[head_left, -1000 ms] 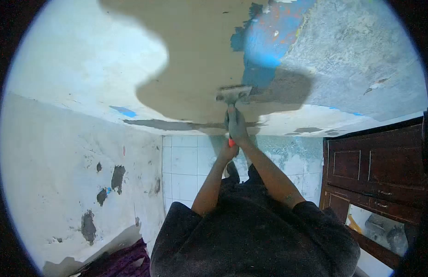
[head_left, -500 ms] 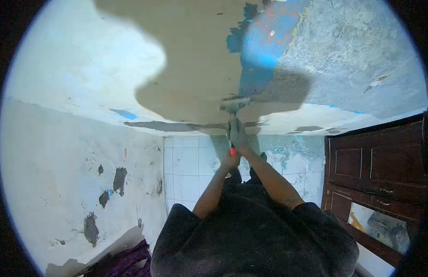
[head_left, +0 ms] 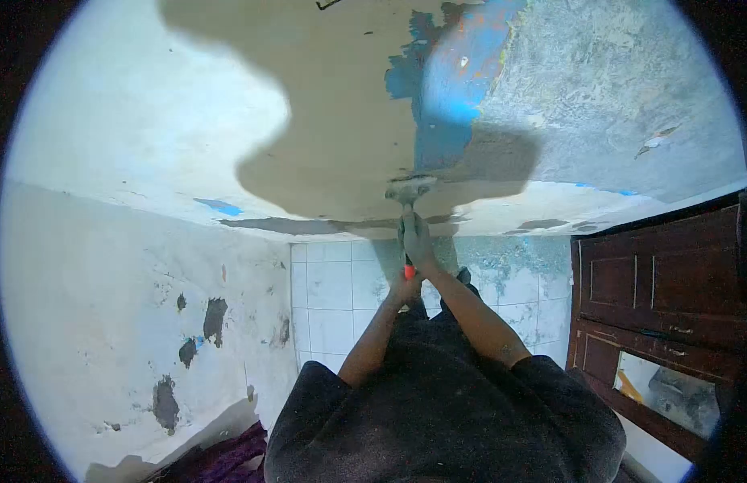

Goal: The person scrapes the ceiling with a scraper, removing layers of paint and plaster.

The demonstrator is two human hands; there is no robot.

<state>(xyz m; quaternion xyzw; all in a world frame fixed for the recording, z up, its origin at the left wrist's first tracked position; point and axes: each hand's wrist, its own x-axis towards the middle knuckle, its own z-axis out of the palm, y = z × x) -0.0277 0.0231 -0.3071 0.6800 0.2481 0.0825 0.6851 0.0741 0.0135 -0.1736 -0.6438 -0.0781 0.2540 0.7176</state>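
Observation:
A scraper (head_left: 410, 190) with a wide blade and a red-ended handle lies against the wall (head_left: 341, 145), at the lower edge of a blue paint patch (head_left: 446, 133). My right hand (head_left: 418, 240), dusty and grey, is wrapped round the upper part of its handle. My left hand (head_left: 405, 288) closes round the lower end, by the red tip. The blade touches the wall where whitish coating meets the bare blue and grey surface. My head's shadow falls over this part of the wall.
White floor tiles (head_left: 329, 286) with dust and flakes lie below the wall. A dark brown wooden cabinet (head_left: 691, 270) stands at the right. The left wall (head_left: 107, 298) has grey bare spots. Purple cloth (head_left: 228, 459) lies at the lower left.
The view has tilted and shifted slightly. Both hands remain on the scraper, whose blade still meets the wall near the bottom of the blue patch.

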